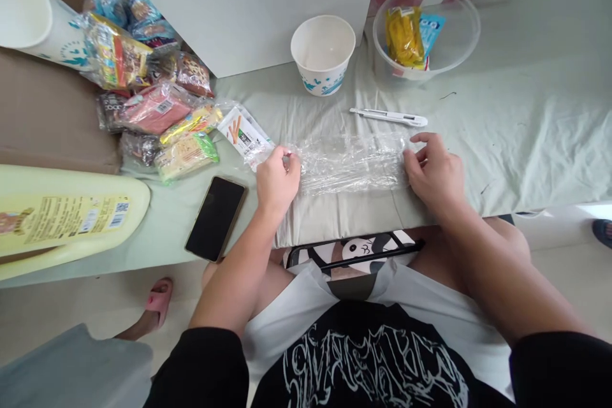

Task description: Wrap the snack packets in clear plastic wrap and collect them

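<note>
A clear plastic wrapper lies stretched out flat on the pale green cloth. My left hand pinches its left end, fingers curled closed. At the other end, my right hand holds the wrapper's edge between thumb and fingers. Just beyond the wrapper is a white utility knife. A white snack packet with a carrot-stick picture lies by my left hand, partly under clear plastic. Farther back stands a white paper cup with blue print.
Several wrapped snacks are heaped at left, near a paper bucket. A phone and a yellow bottle lie at the near left. A clear bowl holds packets at back right. White box behind.
</note>
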A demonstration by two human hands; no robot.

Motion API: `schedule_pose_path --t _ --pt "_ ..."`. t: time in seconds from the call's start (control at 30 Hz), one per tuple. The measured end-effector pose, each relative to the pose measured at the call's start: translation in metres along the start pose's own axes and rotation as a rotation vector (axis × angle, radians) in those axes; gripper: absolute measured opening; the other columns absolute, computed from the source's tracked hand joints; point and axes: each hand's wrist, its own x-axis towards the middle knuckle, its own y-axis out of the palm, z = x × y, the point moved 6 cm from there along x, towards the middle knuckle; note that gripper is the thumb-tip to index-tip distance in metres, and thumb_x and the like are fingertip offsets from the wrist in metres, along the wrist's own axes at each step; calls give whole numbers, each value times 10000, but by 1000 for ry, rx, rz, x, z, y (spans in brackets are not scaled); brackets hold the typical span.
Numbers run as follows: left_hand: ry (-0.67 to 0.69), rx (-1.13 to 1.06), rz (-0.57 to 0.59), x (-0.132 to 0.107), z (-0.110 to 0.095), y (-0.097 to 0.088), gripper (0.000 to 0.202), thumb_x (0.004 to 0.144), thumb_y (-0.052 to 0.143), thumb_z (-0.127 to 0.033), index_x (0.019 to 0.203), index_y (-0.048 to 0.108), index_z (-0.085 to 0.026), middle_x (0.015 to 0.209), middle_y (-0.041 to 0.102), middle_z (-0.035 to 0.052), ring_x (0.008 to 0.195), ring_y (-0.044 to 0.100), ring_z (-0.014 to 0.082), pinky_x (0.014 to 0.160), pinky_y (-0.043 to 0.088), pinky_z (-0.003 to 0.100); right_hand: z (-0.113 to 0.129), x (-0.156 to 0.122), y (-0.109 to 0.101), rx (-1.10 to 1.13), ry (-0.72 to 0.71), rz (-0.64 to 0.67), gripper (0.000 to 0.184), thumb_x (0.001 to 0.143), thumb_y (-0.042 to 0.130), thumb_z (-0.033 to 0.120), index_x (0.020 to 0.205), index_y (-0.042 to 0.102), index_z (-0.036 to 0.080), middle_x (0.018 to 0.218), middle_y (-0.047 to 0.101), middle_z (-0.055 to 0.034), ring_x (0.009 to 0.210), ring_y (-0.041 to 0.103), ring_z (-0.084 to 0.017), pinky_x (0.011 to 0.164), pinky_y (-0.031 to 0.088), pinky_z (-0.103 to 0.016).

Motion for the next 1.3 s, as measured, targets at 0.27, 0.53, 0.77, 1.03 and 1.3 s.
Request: schedule_pose_path --t 0.27,0.53,0.77,1.03,1.3 --pt "-209 -319 -8 2 29 0 106 908 587 -291 925 493 -245 524 490 -81 406 458 123 465 350 249 -5 5 9 -79 -52 3 207 906 539 328 1083 612 248 664 632 3 544 547 -182 575 399 -332" --pt "4 145 -128 5 15 -1 245 775 632 -86 895 496 -251 607 447 -50 618 554 210 694 458 338 45 -38 -12 30 -592 -271 350 856 648 281 1198 570 271 1043 658 -102 922 656 -273 715 527 -423" --pt "0 186 -92 1 9 -4 235 799 651 -139 970 528 -241 620 487 -39 661 609 227 702 458 328 96 -78 52 -101 -929 297 544 936 599 473 1392 530 184 1356 636 -140 1308 544 -324 1090 416 -504" --pt "306 305 -169 -28 -25 -40 335 841 630 -345 1131 534 -208 823 655 26 736 630 206 721 500 344 76 -56 47 19 -957 337 346 975 501 460 1045 715 197 1048 640 -104 1032 601 -262 1056 427 -490" --pt "881 326 509 -67 -53 25 184 939 551 -209 1022 713 -234 1340 682 40 1319 552 262 1065 471 445 67 -54 27 75 -976 359 216 911 544 349 985 691 210 1228 670 -106 1271 550 -318 1161 301 -549"
